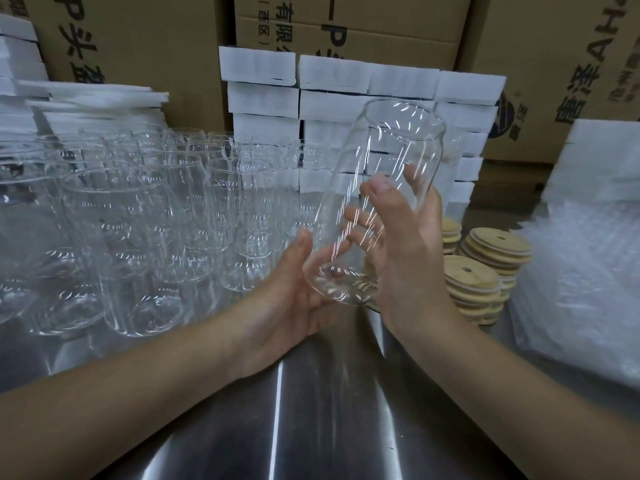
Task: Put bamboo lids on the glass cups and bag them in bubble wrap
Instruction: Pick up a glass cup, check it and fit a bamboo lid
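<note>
Holding one cup [391, 143] in the air above the table [311, 427], tilted, uncovered mouth up and away to the right, base down toward the left. Clamped round its middle with the right hand [408, 258]: thumb pressed on the near wall, fingers curled behind and seen through the glass. Cradling the base with the left hand [291, 299], palm up, thumb laid along the lower wall; fingers hidden under the glass, so cannot tell whether curled or flat. To the left, standing upright on the table in a close crowd, many more cups [138, 220]. Just right of the right wrist, stacked in several short piles, lids [498, 249], the top ones showing a small hole. Further right, heaped at the table's edge, bubble wrap [581, 278]. Behind everything, piled in rows against cartons [346, 26] printed with dark characters, white boxes [332, 105], with more of them at the far left.
</note>
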A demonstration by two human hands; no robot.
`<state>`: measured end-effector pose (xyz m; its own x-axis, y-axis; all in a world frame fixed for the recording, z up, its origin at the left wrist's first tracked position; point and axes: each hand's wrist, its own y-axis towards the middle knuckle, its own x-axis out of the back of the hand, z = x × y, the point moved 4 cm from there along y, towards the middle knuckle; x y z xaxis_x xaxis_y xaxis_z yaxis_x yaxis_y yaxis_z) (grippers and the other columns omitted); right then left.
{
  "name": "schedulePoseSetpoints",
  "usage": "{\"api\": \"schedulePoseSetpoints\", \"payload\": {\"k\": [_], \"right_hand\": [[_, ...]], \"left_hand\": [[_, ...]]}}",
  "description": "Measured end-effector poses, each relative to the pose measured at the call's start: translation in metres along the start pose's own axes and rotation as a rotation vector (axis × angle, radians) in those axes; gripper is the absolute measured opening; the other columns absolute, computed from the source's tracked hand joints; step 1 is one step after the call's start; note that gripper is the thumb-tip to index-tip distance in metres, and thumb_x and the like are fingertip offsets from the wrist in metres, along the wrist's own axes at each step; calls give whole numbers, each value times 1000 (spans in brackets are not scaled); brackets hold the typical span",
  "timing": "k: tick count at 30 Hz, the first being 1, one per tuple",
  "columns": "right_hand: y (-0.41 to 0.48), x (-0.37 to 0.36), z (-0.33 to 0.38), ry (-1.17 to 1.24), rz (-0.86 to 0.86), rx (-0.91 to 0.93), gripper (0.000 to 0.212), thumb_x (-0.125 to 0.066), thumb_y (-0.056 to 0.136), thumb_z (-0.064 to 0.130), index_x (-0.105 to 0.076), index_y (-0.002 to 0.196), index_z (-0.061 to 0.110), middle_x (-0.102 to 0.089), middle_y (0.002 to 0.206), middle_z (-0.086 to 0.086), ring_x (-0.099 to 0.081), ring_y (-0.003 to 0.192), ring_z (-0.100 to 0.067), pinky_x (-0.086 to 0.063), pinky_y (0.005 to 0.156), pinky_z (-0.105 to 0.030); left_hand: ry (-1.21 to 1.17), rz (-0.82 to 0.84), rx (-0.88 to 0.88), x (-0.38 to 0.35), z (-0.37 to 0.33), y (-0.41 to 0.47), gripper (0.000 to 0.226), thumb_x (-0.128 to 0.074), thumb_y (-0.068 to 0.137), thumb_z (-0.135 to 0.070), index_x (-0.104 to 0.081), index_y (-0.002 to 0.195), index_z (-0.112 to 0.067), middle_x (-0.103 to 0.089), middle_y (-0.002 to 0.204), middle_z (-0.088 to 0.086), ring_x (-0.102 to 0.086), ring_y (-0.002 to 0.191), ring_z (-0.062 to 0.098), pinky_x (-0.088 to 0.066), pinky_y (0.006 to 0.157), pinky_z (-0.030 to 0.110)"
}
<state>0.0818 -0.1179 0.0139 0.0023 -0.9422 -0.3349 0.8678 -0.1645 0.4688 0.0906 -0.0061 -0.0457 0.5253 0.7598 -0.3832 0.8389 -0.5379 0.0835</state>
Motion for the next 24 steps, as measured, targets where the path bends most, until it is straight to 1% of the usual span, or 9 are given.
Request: {"api": "schedulePoseSetpoints", "payload": {"k": [2, 3, 5, 7, 10, 14, 18, 21, 24], "right_hand": [[-1, -1, 1, -41, -10, 30, 83, -74, 62, 41, -32, 133, 30, -59, 117, 1, -67, 102, -8, -54, 91, -28], [-1, 0, 2, -54, -18, 46, 83, -74, 62, 43, -31, 132, 32, -58, 120, 0, -67, 101, -6, -54, 92, -29], [-2, 0, 5, -65, -32, 86, 82, -74, 64, 44, -30, 132, 32, -57, 122, -2, -67, 97, -2, -54, 90, -28], [-3, 0, 6, -71, -47, 120, 85, -72, 62, 47, -29, 132, 31, -56, 124, -4, -67, 95, 0, -54, 88, -26], [-6, 2, 4, -78, -73, 141, 76, -70, 71, 38, -29, 134, 31, -55, 123, -3, -66, 100, -6, -54, 89, -25], [-8, 2, 1, -76, -84, 135, 72, -67, 72, 37, -29, 132, 34, -55, 123, 3, -65, 102, -5, -53, 84, -20], [-7, 0, 1, -67, -61, 109, 72, -68, 71, 38, -29, 131, 35, -54, 124, 2, -65, 103, -5, -53, 82, -18], [-6, 0, 3, -39, -59, 92, 81, -73, 65, 42, -30, 133, 33, -56, 124, -1, -66, 99, -2, -53, 87, -21], [-2, 1, 4, 29, -63, 53, 76, -68, 70, 38, -32, 136, 27, -63, 113, 1, -68, 98, -6, -54, 91, -27]], "left_hand": [[82, -146, -154, 7, -4, 1, 97, -82, 22, -78, -71, 108, -34, -67, 113, -4, -67, 95, 10, -57, 76, 27], [154, -207, -241, 12, -8, 0, 103, -84, 19, -75, -67, 111, -32, -63, 119, -1, -65, 97, 8, -55, 78, 27], [296, -256, -396, 15, -17, -4, 100, -87, 26, -67, -58, 115, -31, -59, 119, 0, -63, 93, 0, -53, 77, 20], [386, -248, -474, 15, -21, -8, 99, -89, 31, -65, -54, 117, -31, -59, 118, -4, -62, 94, -2, -50, 77, 15], [432, -185, -459, 8, -12, -8, 110, -91, 26, -65, -48, 122, -34, -56, 121, -7, -60, 103, -2, -50, 81, 17], [438, -232, -462, 5, -4, -7, 102, -95, 27, -55, -46, 116, -44, -56, 118, -19, -62, 108, 0, -51, 80, 18], [420, -279, -465, 4, -8, -9, 87, -89, 36, -33, -48, 113, -32, -57, 115, -6, -66, 97, 2, -52, 75, 18], [396, -275, -448, 1, -12, -11, 82, -85, 37, -32, -51, 111, -28, -60, 116, -3, -67, 97, 5, -54, 77, 21], [350, -243, -414, -2, -14, -12, 78, -82, 39, -32, -53, 111, -23, -62, 114, 2, -68, 94, 9, -54, 76, 21]]}}
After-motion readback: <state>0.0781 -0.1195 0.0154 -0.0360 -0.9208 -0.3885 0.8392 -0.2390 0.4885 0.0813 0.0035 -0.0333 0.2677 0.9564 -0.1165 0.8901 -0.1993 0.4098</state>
